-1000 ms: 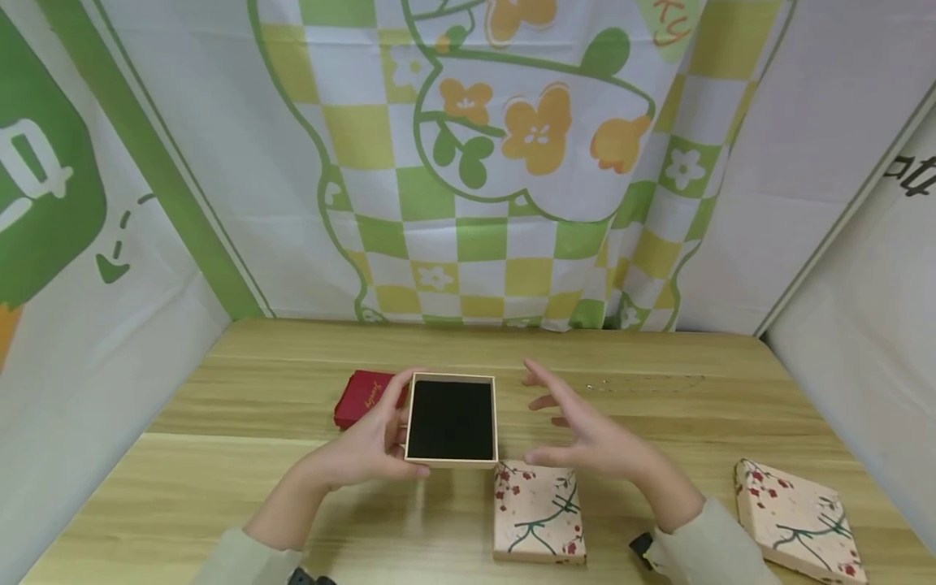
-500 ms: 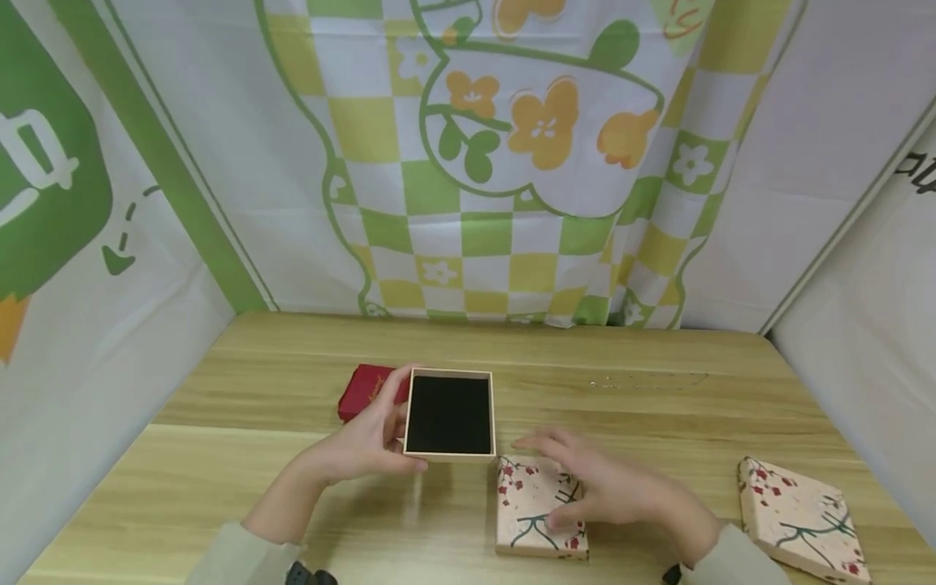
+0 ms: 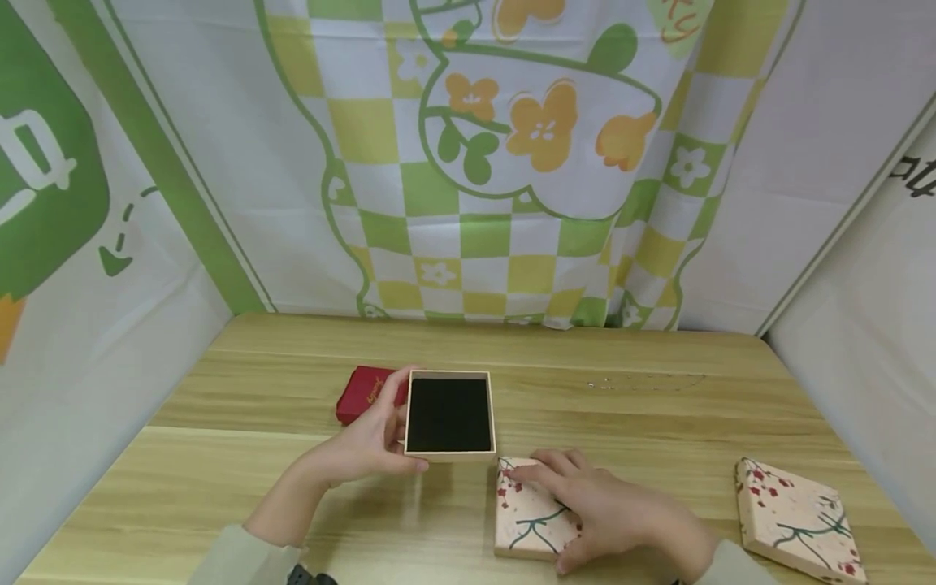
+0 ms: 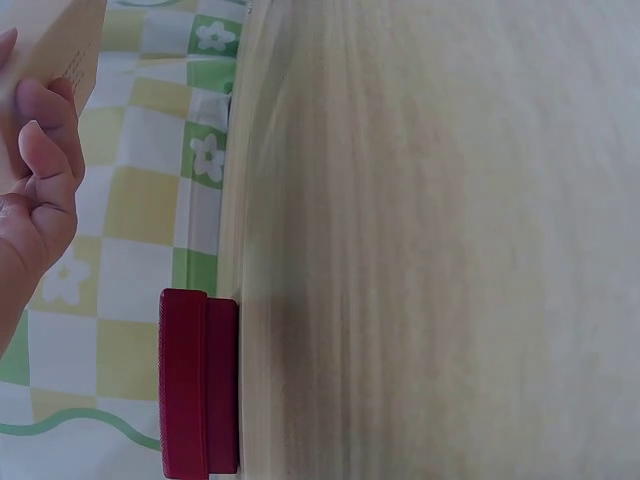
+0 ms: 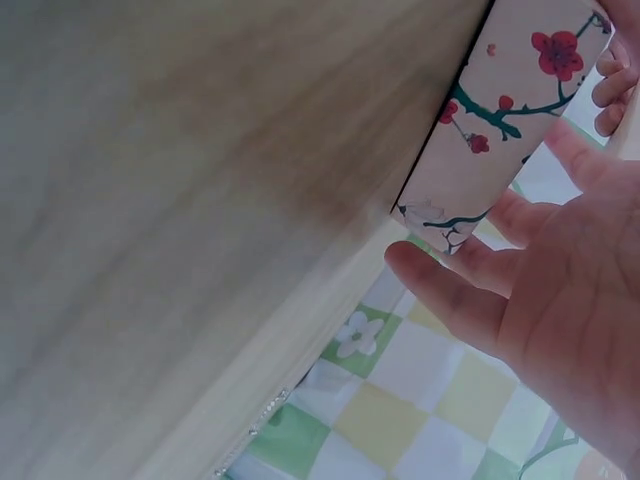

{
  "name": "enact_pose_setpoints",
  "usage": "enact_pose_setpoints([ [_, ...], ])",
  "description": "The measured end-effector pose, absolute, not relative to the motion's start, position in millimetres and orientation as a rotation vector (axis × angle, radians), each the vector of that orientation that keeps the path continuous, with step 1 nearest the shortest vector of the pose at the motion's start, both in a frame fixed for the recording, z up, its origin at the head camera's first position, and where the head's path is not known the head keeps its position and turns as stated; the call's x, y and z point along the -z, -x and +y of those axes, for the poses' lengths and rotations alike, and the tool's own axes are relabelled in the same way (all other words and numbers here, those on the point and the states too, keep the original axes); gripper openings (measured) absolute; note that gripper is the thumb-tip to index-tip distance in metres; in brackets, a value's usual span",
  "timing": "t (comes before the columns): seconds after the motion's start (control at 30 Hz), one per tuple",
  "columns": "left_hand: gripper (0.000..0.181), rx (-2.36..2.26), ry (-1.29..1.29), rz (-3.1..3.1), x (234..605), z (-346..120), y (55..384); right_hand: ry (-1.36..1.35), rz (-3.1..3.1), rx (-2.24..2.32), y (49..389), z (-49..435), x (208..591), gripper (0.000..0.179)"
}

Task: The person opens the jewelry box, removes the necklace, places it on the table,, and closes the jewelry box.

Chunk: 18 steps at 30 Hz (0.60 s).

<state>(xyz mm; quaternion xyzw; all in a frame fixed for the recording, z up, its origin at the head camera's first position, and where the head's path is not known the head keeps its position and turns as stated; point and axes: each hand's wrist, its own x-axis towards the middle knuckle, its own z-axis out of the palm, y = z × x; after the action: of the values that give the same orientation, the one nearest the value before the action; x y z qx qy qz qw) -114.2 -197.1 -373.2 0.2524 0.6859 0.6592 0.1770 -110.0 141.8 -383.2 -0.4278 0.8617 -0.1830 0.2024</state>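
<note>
My left hand [image 3: 363,443] holds an open cream box [image 3: 449,457] with a black pad [image 3: 448,414] inside, raised above the table and tilted towards me. In the left wrist view, curled fingers lie against this box [image 4: 60,40]. To its right, my right hand [image 3: 610,508] spans a flowered box lid [image 3: 530,520] that lies on the table. Its thumb is at the near edge and its fingers reach over the far part. The right wrist view shows fingers beside the lid's printed side [image 5: 500,110]; the little finger sticks out past the corner.
Behind my left hand sits a red jewelry box [image 3: 360,394] with gold lettering. A thin silver chain [image 3: 603,385] is laid out at the back right of the wooden table [image 3: 278,374]. Another flowered box or lid [image 3: 800,520] rests at the far right. Printed curtains hang behind.
My right hand has come down from beside the cream box onto the flowered lid and now grips it by its edges. The left hand has barely moved with its box.
</note>
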Motion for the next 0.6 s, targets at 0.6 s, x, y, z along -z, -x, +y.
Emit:
enact_pose_setpoints([
  [0.6,0.105,-1.863,-0.681,1.976,372,-200,117,1.230,2.559,0.664,118,148,367,0.097],
])
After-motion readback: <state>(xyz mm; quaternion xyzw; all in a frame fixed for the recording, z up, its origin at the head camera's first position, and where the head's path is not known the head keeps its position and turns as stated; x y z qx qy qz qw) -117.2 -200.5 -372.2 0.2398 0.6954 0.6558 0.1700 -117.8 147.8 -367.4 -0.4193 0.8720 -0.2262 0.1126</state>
